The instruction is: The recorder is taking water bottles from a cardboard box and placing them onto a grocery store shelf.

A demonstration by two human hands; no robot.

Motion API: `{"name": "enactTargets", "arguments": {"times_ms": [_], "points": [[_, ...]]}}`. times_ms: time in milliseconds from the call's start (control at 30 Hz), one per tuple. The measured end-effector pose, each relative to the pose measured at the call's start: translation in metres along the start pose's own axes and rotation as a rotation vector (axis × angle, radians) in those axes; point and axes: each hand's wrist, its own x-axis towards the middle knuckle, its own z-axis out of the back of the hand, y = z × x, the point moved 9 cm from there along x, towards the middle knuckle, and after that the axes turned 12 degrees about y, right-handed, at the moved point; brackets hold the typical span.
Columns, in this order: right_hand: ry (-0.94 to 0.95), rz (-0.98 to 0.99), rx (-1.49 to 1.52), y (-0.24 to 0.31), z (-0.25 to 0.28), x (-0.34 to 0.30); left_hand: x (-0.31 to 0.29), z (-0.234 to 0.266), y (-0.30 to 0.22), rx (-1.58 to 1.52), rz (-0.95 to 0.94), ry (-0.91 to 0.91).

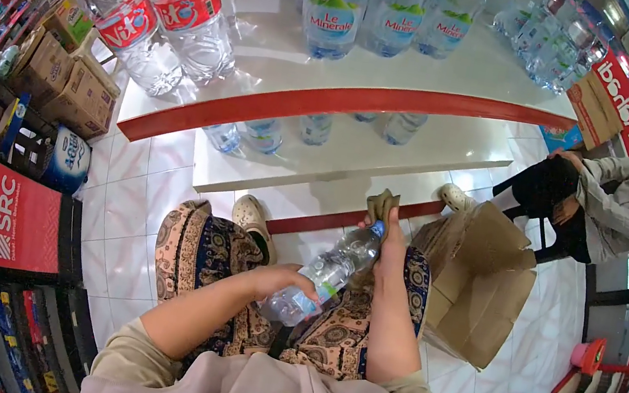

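Over my lap a clear plastic water bottle (pixel 337 264) lies tilted, its blue cap pointing away and to the right. My left hand (pixel 286 282) is closed round its lower part, beside the label. At the capped end, my right hand (pixel 391 251) is closed on a bunched olive-brown cloth (pixel 382 206), which sticks up above the fingers. The cloth is next to the cap; whether it touches the bottle is partly hidden by the hand.
Ahead, a white shelf with a red edge (pixel 347 96) holds several bottles (pixel 335 6), with more bottles (pixel 315 128) on the lower shelf. An open cardboard box (pixel 473 283) stands right of my knee. A seated person (pixel 618 203) is at the far right.
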Motion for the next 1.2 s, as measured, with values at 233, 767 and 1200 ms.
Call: {"name": "enactTargets", "arguments": {"times_ms": [233,767,1200], "points": [[-0.016,-0.154,0.004,-0.02,0.0,-0.001,-0.028,0.007,-0.046,1.151,0.128,-0.674],[0.264,-0.051,0.381,0.006,-0.032,-0.013,-0.003,0.019,-0.033,0.588,-0.171,-0.191],[0.117,-0.109,0.332,-0.02,-0.017,-0.015,0.017,0.023,-0.019,0.199,-0.319,-0.232]]}}
